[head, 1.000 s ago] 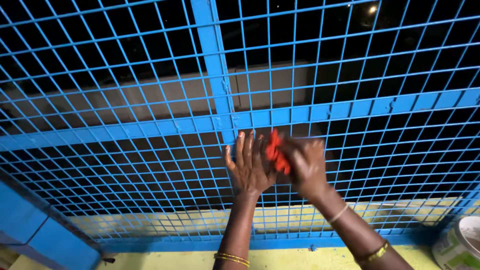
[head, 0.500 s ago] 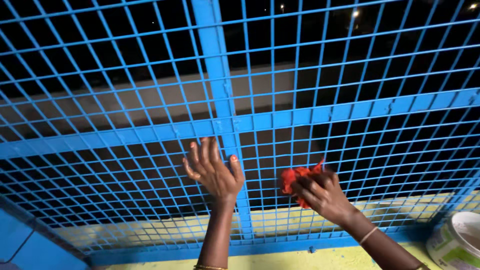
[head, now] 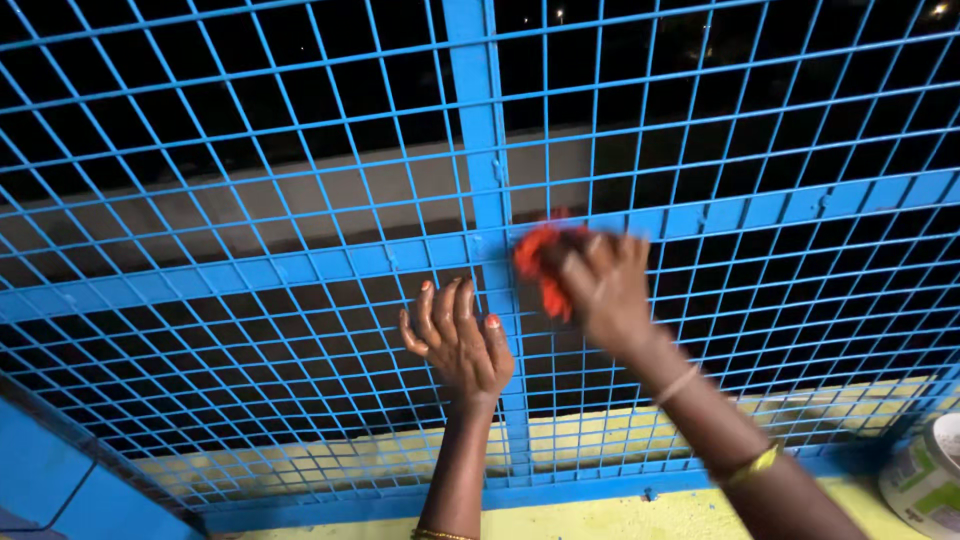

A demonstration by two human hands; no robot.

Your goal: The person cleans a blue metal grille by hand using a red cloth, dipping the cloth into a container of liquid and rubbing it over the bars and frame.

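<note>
The right hand [head: 605,285] is clenched around a bunched red cloth [head: 538,262], fingers curled tight over it so that only the left part of the cloth shows past the knuckles. The hand is blurred, so the exact grip of each finger cannot be made out. It presses the cloth against the blue metal grille [head: 250,200], just right of where the thick upright bar [head: 480,150] crosses the wide horizontal bar [head: 300,268] — roughly the middle of the grille. A thin band sits on that wrist and a gold bangle [head: 752,466] further down the forearm.

The left hand [head: 458,340] lies flat against the mesh just below the horizontal bar and just left of the upright one, fingers held close together and pointing up, the thumb set a little apart toward the upright bar. Its nails are painted red-orange. It holds nothing; the palm rests on the wires. The two hands are near each other, the right one higher.

Along the bottom edge of the grille runs a yellow ledge [head: 600,515], speckled with blue. At the lower right corner a round tin [head: 925,480] with a white and green label is partly out of view. Behind the mesh a pale wall [head: 330,185] stands against darkness.
</note>
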